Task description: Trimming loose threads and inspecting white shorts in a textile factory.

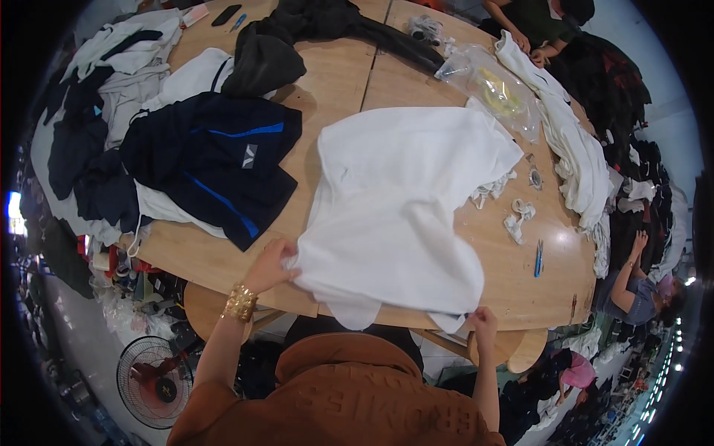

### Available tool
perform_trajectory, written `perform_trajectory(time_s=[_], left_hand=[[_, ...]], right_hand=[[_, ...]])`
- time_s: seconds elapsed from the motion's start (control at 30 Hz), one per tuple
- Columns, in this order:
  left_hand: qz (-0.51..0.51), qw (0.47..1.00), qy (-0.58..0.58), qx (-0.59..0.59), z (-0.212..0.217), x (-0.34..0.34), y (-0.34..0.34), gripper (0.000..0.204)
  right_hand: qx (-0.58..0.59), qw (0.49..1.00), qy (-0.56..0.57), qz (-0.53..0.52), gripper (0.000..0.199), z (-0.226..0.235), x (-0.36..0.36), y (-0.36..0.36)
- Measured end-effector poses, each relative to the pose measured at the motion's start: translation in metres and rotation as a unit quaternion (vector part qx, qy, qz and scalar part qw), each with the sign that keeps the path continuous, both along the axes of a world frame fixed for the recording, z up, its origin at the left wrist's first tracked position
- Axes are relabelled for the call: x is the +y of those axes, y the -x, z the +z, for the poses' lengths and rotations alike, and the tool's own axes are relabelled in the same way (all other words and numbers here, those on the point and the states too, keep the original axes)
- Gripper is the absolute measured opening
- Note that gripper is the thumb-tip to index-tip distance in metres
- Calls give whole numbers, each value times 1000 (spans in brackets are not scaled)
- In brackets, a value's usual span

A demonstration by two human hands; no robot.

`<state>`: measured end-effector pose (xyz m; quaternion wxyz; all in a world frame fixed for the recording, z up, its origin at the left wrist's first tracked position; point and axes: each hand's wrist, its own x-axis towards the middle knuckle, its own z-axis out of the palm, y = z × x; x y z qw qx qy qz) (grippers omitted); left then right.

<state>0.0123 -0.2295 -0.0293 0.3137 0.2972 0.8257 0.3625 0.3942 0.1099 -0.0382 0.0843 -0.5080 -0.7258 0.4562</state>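
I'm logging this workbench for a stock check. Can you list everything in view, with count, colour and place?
white garment: one, white, spread at table centre
navy jacket: one, navy with blue stripes, left of it
clothes pile: several, white and dark, far left
black garment: one, black, table top
plastic bag: one, clear, upper right
white strip: one long bundle, white, right edge
scraps: a few, white, right of garment
pen: one, blue, right
table: one, wooden
fan: one, floor, lower left
left hand: grips garment's left hem
right hand: pinches garment's lower right corner
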Motion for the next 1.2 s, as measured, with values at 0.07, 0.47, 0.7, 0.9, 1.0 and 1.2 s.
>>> perform_trajectory(time_s=[0.07, 0.47, 0.7, 0.9, 1.0, 1.2], left_hand=[[-36, 997, -7, -66, -1, -10, 3, 49], [293, 907, -197, -229, -70, 87, 58, 40], [339, 845, -209, -357, 7, 105, 33, 21], [263, 798, -346, -417, 12, 9, 34, 43], [285, 789, -331, -433, 15, -28, 22, 44], [292, 710, -314, -559, -6, -46, 23, 42]], right_hand=[[-13, 999, 22, -22, 5, -6, 3, -15], [80, 996, 26, -7, 28, 20, 70, 191], [44, 996, -45, 65, 26, 24, 39, 236], [-86, 910, 23, 405, 19, 49, -59, 137], [-39, 941, 200, 269, 18, 44, -36, 106], [28, 1000, 1, -5, 17, 31, 59, 134]])
